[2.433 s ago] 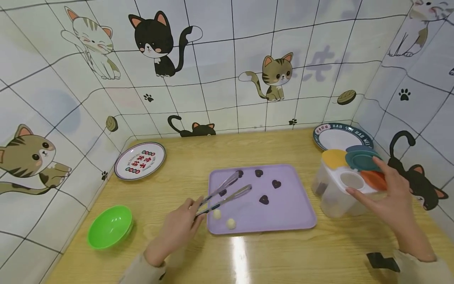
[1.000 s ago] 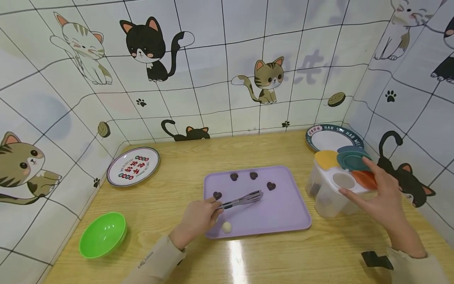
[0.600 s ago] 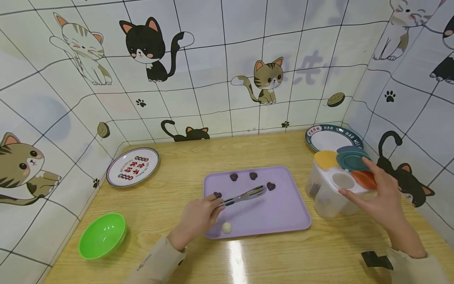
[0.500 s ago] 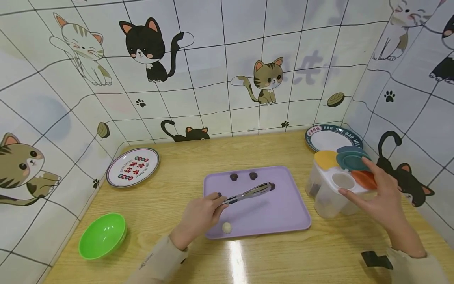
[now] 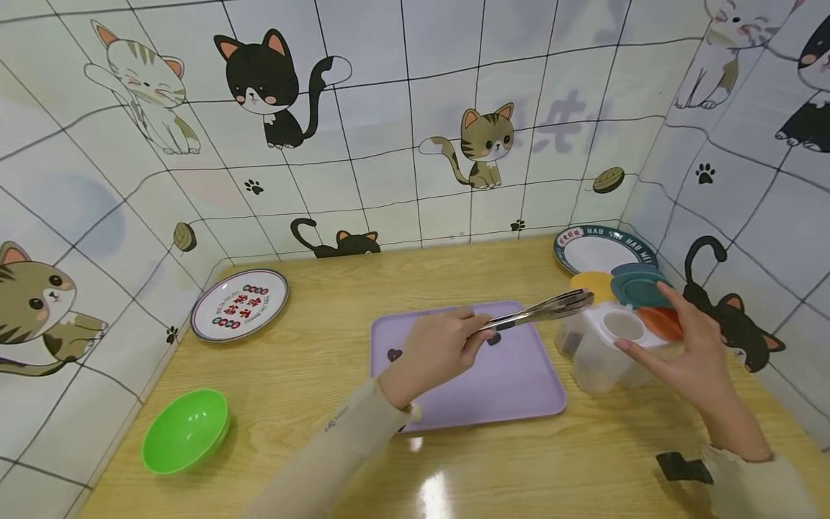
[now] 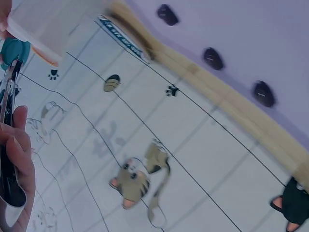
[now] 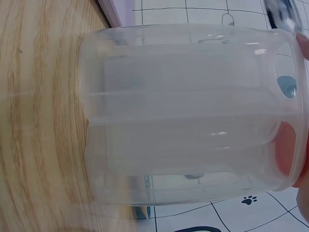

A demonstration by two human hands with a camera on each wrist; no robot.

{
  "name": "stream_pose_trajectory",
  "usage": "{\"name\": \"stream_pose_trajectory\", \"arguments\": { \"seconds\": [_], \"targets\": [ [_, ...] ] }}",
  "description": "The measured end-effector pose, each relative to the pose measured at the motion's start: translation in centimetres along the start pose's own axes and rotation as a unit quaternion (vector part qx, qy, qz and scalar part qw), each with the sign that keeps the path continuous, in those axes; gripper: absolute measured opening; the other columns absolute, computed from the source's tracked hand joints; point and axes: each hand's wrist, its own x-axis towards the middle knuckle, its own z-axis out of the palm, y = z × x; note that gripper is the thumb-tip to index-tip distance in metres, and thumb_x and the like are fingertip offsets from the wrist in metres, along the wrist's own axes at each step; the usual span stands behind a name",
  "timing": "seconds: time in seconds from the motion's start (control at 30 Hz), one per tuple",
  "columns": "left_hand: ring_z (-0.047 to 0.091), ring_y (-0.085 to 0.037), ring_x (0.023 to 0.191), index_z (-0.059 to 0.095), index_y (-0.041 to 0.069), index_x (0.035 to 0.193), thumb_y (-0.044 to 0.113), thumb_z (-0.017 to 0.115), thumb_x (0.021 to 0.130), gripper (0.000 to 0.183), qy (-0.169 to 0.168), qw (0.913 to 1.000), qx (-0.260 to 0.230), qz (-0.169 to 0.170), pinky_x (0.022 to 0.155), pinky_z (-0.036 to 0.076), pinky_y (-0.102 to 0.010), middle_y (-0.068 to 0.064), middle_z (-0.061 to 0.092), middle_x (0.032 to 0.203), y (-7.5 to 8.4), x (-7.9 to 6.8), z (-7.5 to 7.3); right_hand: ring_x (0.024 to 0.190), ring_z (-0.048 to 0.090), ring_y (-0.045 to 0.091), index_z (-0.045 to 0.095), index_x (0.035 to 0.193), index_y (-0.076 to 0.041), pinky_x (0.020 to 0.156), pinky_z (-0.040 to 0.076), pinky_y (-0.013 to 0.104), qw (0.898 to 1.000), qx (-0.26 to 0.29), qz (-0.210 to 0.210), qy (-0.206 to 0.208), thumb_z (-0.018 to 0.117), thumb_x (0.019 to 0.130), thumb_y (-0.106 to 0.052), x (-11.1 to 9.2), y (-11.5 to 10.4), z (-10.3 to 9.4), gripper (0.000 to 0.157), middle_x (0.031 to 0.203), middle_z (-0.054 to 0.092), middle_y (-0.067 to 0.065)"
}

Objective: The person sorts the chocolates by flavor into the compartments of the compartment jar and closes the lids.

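My left hand (image 5: 437, 353) grips a pair of metal tongs (image 5: 541, 310), their tips close together above the container's yellow lid. Whether the tips hold anything cannot be made out. Beneath the hand lies a purple tray (image 5: 519, 389) with dark heart-shaped pieces (image 5: 494, 339); the left wrist view has three hearts (image 6: 213, 58). A cream ball (image 5: 416, 413) peeks past my left sleeve. On the right, a clear multi-compartment container (image 5: 596, 364) has yellow, teal and orange lids and one uncovered round opening. My right hand (image 5: 697, 360) holds it, thumb at the rim and a finger at the teal lid (image 5: 638, 288).
A green bowl (image 5: 186, 432) stands at the left front. One patterned plate (image 5: 240, 306) lies at the back left, another plate (image 5: 606, 249) behind the container. Cat-printed walls (image 5: 389, 144) close off the back and both sides of the wooden table (image 5: 311, 382).
My left hand has carried the tongs from the tray up and right to the container. One heart near the tray's middle, seen earliest, is gone. The right hand keeps its hold.
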Motion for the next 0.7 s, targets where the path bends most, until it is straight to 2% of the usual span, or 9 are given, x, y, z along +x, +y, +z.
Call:
{"name": "stream_pose_trajectory", "arguments": {
  "seconds": [0.1,0.2,0.53,0.63,0.7],
  "targets": [
    [0.036,0.001,0.046,0.064,0.02,0.084,0.029,0.052,0.089,0.016,-0.004,0.9997,-0.007,0.023,0.041,0.021,-0.011,0.009,0.051,0.065,1.2,2.1,0.6,0.116,0.032,0.046,0.029,0.14,-0.02,0.103,0.008,0.06,1.0,0.003,0.004,0.0,0.08,0.06,-0.017,-0.1,0.0,-0.1,0.095,0.13,0.04,0.03],
    [0.038,0.0,0.049,0.063,0.02,0.083,0.03,0.051,0.089,0.016,-0.011,0.9991,-0.008,0.039,0.043,0.023,-0.012,0.01,0.053,0.068,2.1,3.3,1.3,0.115,0.032,0.047,0.029,0.139,-0.02,0.101,0.009,0.06,1.0,0.004,-0.002,0.001,0.081,0.059,-0.018,-0.2,0.0,-0.3,0.095,0.128,0.041,0.031],
    [0.042,0.001,0.05,0.064,0.024,0.089,0.032,0.052,0.088,0.015,-0.015,0.9981,0.023,0.055,0.041,0.024,-0.012,0.012,0.056,0.07,2.9,4.0,2.1,0.109,0.039,0.046,0.034,0.137,-0.018,0.098,0.017,0.06,0.999,0.002,-0.04,0.022,0.083,0.056,-0.019,-0.1,0.2,0.0,0.095,0.12,0.047,0.032],
    [0.042,0.001,0.048,0.064,0.024,0.092,0.036,0.052,0.088,0.018,-0.02,0.9976,0.033,0.058,0.04,0.024,-0.013,0.011,0.055,0.071,3.1,4.1,1.9,0.117,0.041,0.02,0.036,0.136,-0.018,0.099,0.019,0.058,0.998,0.005,-0.051,0.031,0.083,0.054,-0.019,-0.1,0.3,0.0,0.095,0.118,0.049,0.031],
    [0.044,0.0,0.048,0.064,0.022,0.096,0.038,0.051,0.088,0.022,-0.026,0.9973,0.038,0.058,0.04,0.025,-0.013,0.01,0.057,0.074,3.1,4.1,1.7,0.115,0.037,-0.001,0.037,0.136,-0.017,0.099,0.019,0.055,0.998,0.005,-0.057,0.037,0.084,0.053,-0.019,-0.1,0.3,-0.1,0.095,0.116,0.05,0.031]
  ]
}}
